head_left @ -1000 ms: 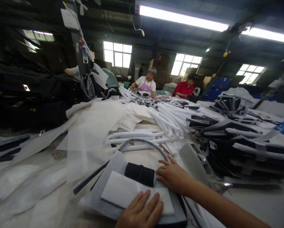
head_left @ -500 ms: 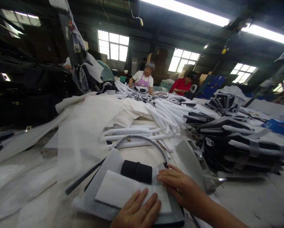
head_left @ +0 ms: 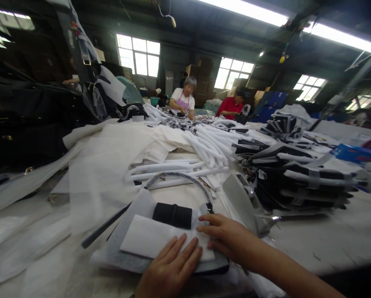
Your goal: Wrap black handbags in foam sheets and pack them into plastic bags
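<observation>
we look partway along: the white sheet (head_left: 142, 238) covers the lower part of the bag (head_left: 216, 269) lying before us on the bench (head_left: 300, 248), its black band (head_left: 173, 215) left uncovered. our left grip (head_left: 171, 267) presses flat and our right grip (head_left: 230, 236) is spread at the sheet's edge. white tubes (head_left: 204, 153) crowd the bench, two co-workers (head_left: 183, 101) beyond under strip lights (head_left: 250, 10).

Bright windows (head_left: 138, 55) (dark ceiling (head_left: 194, 31) overhead)

At lower centre, a black bag (head_left: 165, 214) lies flat, partly covered by a white sheet (head_left: 142, 236), its wrapped handle (head_left: 179, 175) arching above.
</observation>
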Demonstrator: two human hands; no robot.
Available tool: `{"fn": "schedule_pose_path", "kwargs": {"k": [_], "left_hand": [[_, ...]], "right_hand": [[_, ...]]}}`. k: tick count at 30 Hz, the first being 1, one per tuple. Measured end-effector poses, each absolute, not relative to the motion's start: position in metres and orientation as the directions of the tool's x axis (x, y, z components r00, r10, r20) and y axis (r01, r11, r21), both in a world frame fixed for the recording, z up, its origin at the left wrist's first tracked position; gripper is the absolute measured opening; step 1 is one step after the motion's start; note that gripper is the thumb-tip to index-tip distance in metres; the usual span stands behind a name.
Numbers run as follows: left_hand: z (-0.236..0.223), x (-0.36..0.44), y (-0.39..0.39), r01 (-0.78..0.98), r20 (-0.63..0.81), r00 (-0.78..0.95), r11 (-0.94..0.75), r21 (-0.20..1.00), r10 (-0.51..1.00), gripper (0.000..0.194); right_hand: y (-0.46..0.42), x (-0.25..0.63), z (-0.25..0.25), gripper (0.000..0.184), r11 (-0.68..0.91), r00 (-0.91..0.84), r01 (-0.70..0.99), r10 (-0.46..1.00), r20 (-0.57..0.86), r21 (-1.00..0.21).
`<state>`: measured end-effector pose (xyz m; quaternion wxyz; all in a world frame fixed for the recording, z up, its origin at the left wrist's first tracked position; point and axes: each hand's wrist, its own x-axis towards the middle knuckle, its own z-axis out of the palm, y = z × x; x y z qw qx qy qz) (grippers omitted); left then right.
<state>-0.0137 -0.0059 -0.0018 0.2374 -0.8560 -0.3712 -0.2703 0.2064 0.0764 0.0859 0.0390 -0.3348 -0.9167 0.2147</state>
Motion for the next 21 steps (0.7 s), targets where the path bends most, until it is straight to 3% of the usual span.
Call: {"fn": "schedule_pose_path", "kwargs": {"k": [4, 9, 12, 15, 18, 21], "left_hand": [[-0.001, -0.013, -0.005, 0.770, 0.646, 0.573, -0.601, -0.213, 0.505, 0.039], [-0.002, -0.014, -0.005, 0.769, 0.653, 0.569, -0.604, -0.209, 0.499, 0.037], [-0.003, -0.014, -0.005, 0.768, 0.654, 0.565, -0.610, -0.193, 0.504, 0.036], [-0.005, -0.013, -0.004, 0.776, 0.664, 0.553, -0.601, -0.191, 0.503, 0.036], [-0.007, -0.013, -0.003, 0.781, 0.672, 0.549, -0.593, -0.199, 0.498, 0.036], [-0.008, -0.014, -0.002, 0.776, 0.665, 0.558, -0.597, -0.207, 0.496, 0.037]], "right_hand": [[0.092, 0.201, 0.080, 0.027, 0.838, -0.885, 0.462, 0.455, -0.097, -0.290], [0.097, 0.198, 0.071, 0.022, 0.856, -0.907, 0.411, 0.420, -0.044, -0.314], [0.099, 0.196, 0.076, 0.019, 0.734, -0.801, 0.528, 0.597, 0.035, -0.427], [0.106, 0.194, 0.081, 0.019, 0.530, -0.642, 0.552, 0.763, 0.078, -0.643], [0.122, 0.193, 0.079, 0.024, 0.415, -0.585, 0.474, 0.808, 0.075, -0.777], [0.140, 0.192, 0.072, 0.029, 0.365, -0.573, 0.410, 0.816, 0.076, -0.835]]}}
